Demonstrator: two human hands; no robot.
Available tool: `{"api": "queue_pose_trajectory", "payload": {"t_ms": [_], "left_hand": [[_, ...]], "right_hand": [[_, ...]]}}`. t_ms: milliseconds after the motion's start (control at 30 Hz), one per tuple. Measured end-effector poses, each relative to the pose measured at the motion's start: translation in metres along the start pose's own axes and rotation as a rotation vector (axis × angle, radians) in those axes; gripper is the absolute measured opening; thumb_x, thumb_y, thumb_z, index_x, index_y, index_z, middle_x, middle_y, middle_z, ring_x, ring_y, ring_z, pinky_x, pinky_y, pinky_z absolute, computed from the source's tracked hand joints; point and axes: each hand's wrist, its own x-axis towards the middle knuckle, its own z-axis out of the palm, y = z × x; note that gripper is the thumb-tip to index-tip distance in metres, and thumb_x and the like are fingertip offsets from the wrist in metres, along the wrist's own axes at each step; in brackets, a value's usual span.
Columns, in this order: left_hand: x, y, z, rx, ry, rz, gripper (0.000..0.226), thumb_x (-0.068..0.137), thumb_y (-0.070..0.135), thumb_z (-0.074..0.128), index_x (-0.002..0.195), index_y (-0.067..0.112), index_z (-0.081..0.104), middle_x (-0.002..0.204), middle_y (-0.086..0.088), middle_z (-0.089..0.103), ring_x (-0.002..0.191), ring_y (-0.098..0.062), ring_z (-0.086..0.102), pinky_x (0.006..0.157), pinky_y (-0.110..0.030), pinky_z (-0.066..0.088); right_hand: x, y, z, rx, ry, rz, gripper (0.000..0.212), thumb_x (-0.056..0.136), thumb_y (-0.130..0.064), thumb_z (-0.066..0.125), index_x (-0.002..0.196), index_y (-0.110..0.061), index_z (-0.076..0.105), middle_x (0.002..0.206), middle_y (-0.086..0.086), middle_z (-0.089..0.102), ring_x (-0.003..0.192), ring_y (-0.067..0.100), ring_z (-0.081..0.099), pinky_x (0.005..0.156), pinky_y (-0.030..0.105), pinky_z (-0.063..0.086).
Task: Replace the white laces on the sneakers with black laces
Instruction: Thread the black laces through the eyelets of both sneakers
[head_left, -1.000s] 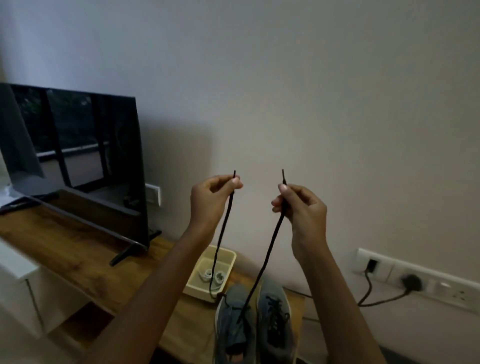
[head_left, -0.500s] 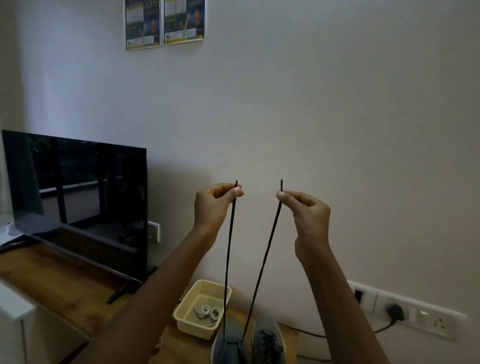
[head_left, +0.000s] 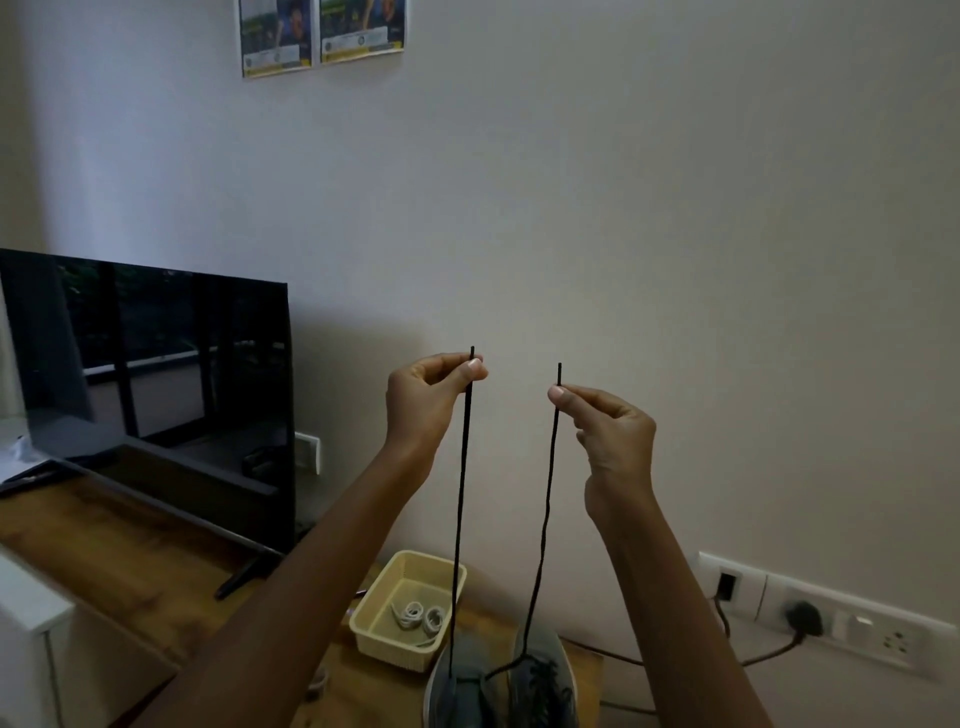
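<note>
Pinching black lace (head_left: 462, 493) ends, left hand (head_left: 423, 402) and right hand (head_left: 615, 441) fingers (head_left: 587, 402); sneakers (head_left: 540, 686) cropped below.

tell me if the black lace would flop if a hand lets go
Probably floppy: the black lace hangs straight only where the left hand pulls it taut, and wavers below the right hand. Likely light: fingertip pinches hold it. Its tips stand upright, so seem stiffer.
</note>
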Motion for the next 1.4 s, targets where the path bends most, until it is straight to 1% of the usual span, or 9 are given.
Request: {"api": "queue_pose_trajectory", "payload": {"t_ms": [267, 433, 567, 667, 767, 933, 1067, 1233, 1400], "left_hand": [[0.004, -0.006, -0.002, 0.003, -0.019, 0.013, 0.009, 0.085, 0.013, 0.068, 0.086, 0.021, 0.068, 0.088, 0.001, 0.071, 0.084, -0.006, 0.067, 0.064, 0.000, 0.043], [0.005, -0.041, -0.009, 0.086, -0.057, -0.018, 0.010, 0.087, 0.014, 0.065, 0.084, 0.023, 0.066, 0.083, 0.005, 0.069, 0.077, -0.004, 0.064, 0.066, -0.006, 0.046], [-0.010, -0.127, -0.022, 0.202, -0.048, -0.200, 0.014, 0.086, 0.012, 0.067, 0.077, 0.023, 0.066, 0.079, 0.004, 0.068, 0.077, -0.011, 0.063, 0.074, -0.021, 0.048], [-0.045, -0.215, -0.035, 0.355, -0.058, -0.370, 0.001, 0.086, 0.012, 0.068, 0.086, 0.013, 0.068, 0.082, 0.000, 0.067, 0.083, -0.016, 0.062, 0.067, -0.018, 0.045], [-0.088, -0.295, -0.048, 0.512, -0.092, -0.505, 0.008, 0.085, 0.012, 0.069, 0.091, 0.007, 0.071, 0.085, -0.005, 0.068, 0.087, -0.021, 0.064, 0.065, -0.022, 0.042], [-0.127, -0.369, -0.061, 0.822, -0.185, -0.609, 0.015, 0.088, 0.029, 0.066, 0.097, 0.020, 0.074, 0.096, 0.004, 0.072, 0.094, -0.016, 0.065, 0.074, -0.027, 0.048], [-0.121, -0.392, -0.067, 0.877, -0.214, -0.695, 0.014, 0.087, 0.033, 0.065, 0.089, 0.025, 0.076, 0.087, 0.005, 0.073, 0.087, -0.018, 0.066, 0.080, -0.037, 0.052], [-0.119, -0.402, -0.059, 0.839, -0.249, -0.716, 0.012, 0.084, 0.032, 0.069, 0.089, 0.024, 0.077, 0.089, 0.003, 0.073, 0.088, -0.018, 0.067, 0.083, -0.036, 0.052], [-0.120, -0.404, -0.058, 0.971, -0.392, -0.685, 0.016, 0.085, 0.033, 0.067, 0.098, 0.027, 0.075, 0.099, 0.007, 0.072, 0.097, -0.015, 0.064, 0.090, -0.039, 0.049]], "right_hand": [[0.005, 0.006, 0.005, 0.002, 0.006, -0.006, 0.009, 0.074, -0.007, 0.076, 0.079, -0.012, 0.071, 0.074, -0.006, 0.068, 0.061, -0.011, 0.061, 0.074, 0.017, 0.046], [0.012, 0.035, -0.003, -0.046, -0.020, 0.002, 0.008, 0.075, -0.005, 0.075, 0.081, -0.009, 0.071, 0.075, -0.004, 0.068, 0.061, -0.010, 0.060, 0.065, 0.012, 0.047], [0.012, 0.107, -0.020, -0.179, -0.060, 0.055, 0.008, 0.075, -0.002, 0.075, 0.075, -0.009, 0.070, 0.073, 0.002, 0.068, 0.066, 0.001, 0.062, 0.061, 0.008, 0.047], [0.005, 0.188, -0.038, -0.332, -0.061, 0.191, 0.013, 0.074, 0.000, 0.075, 0.071, -0.011, 0.069, 0.071, 0.004, 0.067, 0.068, 0.013, 0.061, 0.061, 0.016, 0.048], [-0.011, 0.263, -0.059, -0.517, -0.083, 0.362, 0.010, 0.075, 0.000, 0.074, 0.073, -0.008, 0.068, 0.065, 0.000, 0.063, 0.066, 0.015, 0.059, 0.058, 0.020, 0.044], [-0.035, 0.345, -0.079, -1.032, -0.278, 0.429, 0.002, 0.082, -0.026, 0.069, 0.081, -0.025, 0.070, 0.083, -0.008, 0.068, 0.093, 0.013, 0.060, 0.092, 0.032, 0.038], [-0.040, 0.356, -0.069, -1.336, -0.413, 0.276, 0.009, 0.089, -0.029, 0.056, 0.079, -0.029, 0.054, 0.088, -0.008, 0.061, 0.105, 0.017, 0.051, 0.097, 0.038, 0.021], [-0.044, 0.359, -0.065, -1.454, -0.515, 0.228, 0.011, 0.092, -0.020, 0.050, 0.083, -0.025, 0.046, 0.097, -0.004, 0.063, 0.104, 0.020, 0.053, 0.102, 0.041, 0.021], [-0.042, 0.360, -0.069, -1.427, -0.524, 0.265, 0.011, 0.091, -0.018, 0.048, 0.083, -0.025, 0.045, 0.082, -0.009, 0.048, 0.100, 0.018, 0.056, 0.105, 0.042, 0.020]]}}
